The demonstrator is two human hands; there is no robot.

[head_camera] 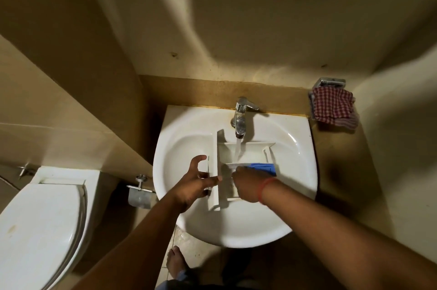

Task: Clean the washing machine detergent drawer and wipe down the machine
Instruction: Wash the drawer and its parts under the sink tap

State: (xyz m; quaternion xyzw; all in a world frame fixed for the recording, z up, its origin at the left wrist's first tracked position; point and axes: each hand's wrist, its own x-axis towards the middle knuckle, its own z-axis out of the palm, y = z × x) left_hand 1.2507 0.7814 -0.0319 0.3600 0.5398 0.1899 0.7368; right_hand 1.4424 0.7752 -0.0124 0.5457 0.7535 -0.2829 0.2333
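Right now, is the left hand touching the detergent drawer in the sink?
Touching. The head view shows the left hand wrapped round the front panel of the detergent drawer, thumb across its edge and fingers behind it, with no gap between them.

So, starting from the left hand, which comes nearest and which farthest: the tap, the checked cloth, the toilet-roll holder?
From the left hand:
1. Toilet-roll holder, just left of it, beside the sink.
2. Tap, up at the sink's back.
3. Checked cloth, far right on the wall.
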